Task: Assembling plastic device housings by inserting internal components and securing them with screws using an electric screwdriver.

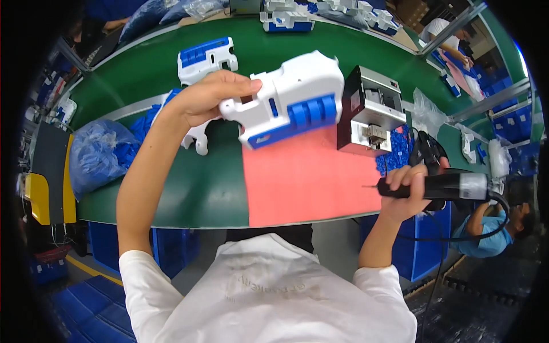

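While the left hand grasps a white and blue casing by its left end, thumb on the upper face, the head view shows that casing tilted over the back part of the pink mat, its other end without any visible support. Held at one end only, it could twist or slip from the fingers under its own weight. Its right end appears just beside the silver and black machine, though whether they touch I cannot tell; a careless swing might knock the two together. The right hand is wrapped around a black power screwdriver, whose thin bit points left over the mat, apart from the casing. Brought across at a poor angle, that bit could scratch the plastic or jab the left hand. The cable loops from the tool's back end below the desk, so a snag there could jerk the aim. Small blue parts lie near the right hand, where a low sweep might scatter them.
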The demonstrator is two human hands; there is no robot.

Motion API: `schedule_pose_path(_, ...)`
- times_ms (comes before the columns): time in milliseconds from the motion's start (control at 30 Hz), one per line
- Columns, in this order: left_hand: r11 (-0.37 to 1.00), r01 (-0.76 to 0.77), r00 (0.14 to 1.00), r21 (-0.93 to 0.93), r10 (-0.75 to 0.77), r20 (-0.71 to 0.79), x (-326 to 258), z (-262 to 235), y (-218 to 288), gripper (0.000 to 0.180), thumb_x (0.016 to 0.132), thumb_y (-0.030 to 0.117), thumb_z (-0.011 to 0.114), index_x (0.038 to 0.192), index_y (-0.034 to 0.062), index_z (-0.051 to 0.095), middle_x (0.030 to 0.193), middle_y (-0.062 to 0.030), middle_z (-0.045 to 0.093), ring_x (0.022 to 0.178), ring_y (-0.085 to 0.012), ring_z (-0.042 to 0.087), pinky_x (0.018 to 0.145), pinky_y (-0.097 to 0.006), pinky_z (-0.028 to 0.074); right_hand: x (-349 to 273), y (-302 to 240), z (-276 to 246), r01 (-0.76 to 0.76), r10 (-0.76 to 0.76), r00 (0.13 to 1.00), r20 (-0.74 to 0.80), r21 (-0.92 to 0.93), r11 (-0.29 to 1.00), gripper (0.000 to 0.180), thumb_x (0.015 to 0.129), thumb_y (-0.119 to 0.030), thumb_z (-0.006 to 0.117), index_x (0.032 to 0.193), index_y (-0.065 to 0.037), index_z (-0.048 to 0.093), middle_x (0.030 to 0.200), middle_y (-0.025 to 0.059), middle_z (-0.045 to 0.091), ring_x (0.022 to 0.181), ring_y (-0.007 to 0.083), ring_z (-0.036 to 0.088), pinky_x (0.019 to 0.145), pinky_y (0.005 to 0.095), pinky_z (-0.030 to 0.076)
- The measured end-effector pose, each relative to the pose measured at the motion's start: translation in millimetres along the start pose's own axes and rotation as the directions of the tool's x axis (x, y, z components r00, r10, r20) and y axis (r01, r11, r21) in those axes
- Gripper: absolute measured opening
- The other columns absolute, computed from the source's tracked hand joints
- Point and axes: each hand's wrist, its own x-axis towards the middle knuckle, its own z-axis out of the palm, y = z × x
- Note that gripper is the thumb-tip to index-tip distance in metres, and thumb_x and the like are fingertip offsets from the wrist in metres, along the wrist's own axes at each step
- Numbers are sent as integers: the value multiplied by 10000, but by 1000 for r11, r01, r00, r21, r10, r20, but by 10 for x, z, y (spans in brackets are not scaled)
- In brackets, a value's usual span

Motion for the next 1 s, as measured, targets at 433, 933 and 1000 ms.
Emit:
schedule_pose_path(433, 103, -122, 799, 987, 600, 37, 1920, -519, -707, 270, 827, 241, 692, 930, -3, 638, 1001, -223, 647, 996, -370, 613, 832, -451, 495, -381, 699, -66, -239, 242, 969, -47, -427, 872, 510, 798, 70, 686, 1244, 10, 445, 1107, 106, 593, 1009, 177, 597, 918, 318, 465)
schedule_pose_path(933, 7, 815, 537, 579, 365, -760, 2225, -2679, -767, 444, 971, 233, 385, 1409, 200, 317, 1424, -305, 328, 1260, -656, 293, 796, -886, 222, 89, 628, -1276, -6, 29, 1000, -5, -999, 45, 293, 778, 13, 626, 1069, -19, 627, 982, 155, 615, 874, 330, 611, 769, 392, 496)
schedule_pose_path(1000, -3, 653, 627, 758, 563, -538, 1876, -2965, -518, 577, 899, 119, 469, 1431, 159, 248, 1276, -330, 419, 1097, -601, 493, 796, -696, 451, 209, 683, -1391, 7, 44, 999, 3, -995, -96, 285, 784, -65, 670, 1066, -34, 652, 962, 171, 621, 890, 367, 610, 787, 450, 496)
